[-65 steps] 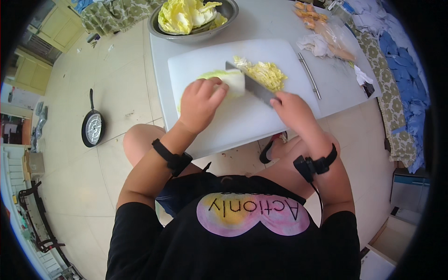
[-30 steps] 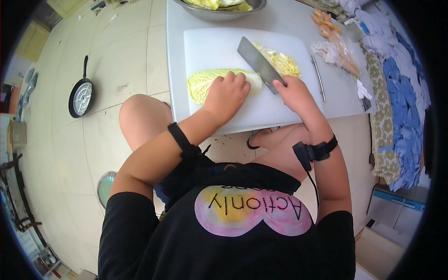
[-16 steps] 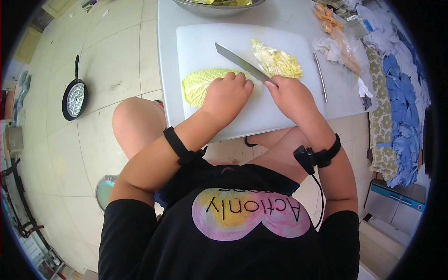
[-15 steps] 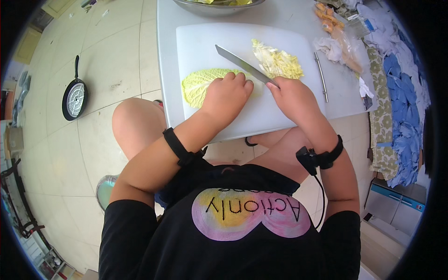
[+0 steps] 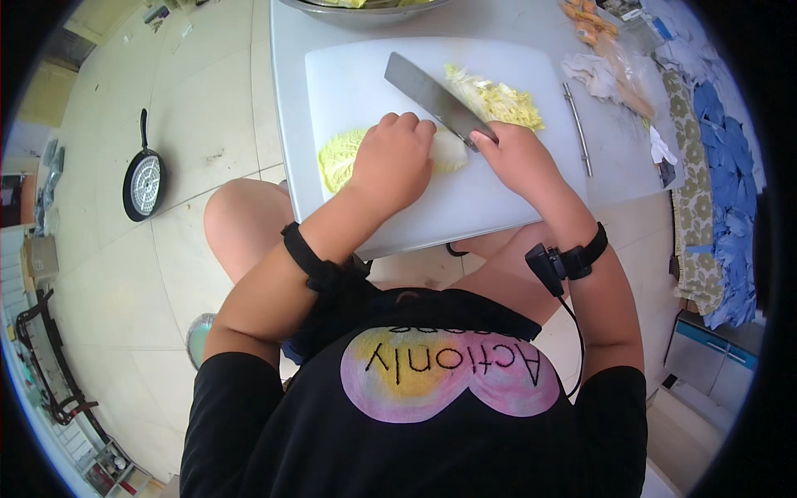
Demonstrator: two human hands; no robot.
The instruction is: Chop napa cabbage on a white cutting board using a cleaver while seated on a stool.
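We observe the left hand (image 5: 394,162) pressed palm-down, fingers curled, on a pale yellow-green leafy cabbage piece (image 5: 342,158) lying on its side on a white rectangular plastic cutting board (image 5: 349,79). The leaf's green frilled end shows to the left of the hand; its whitish stem end (image 5: 451,152) shows to the right.

The right hand (image 5: 519,162) is closed around the handle of a broad grey steel kitchen knife (image 5: 432,98). The blade runs up and to the left from the fist, its lower part close to the stem end of the cabbage and just beside the left fingertips. Whether the edge touches the cabbage we cannot tell.

Behind the blade lies a heap of chopped yellow cabbage shreds (image 5: 498,100) on the board. The board rests on a light grey desk (image 5: 286,100). A slim metal rod-like utensil (image 5: 577,129) lies on the desk just right of the board. The rim of a metal bowl (image 5: 365,8) shows at the top edge. Crumpled clear plastic bags (image 5: 610,70) lie to the upper right. Both wrists carry black bands. A black round frying pan (image 5: 143,178) sits on the tiled floor, well apart to the left.
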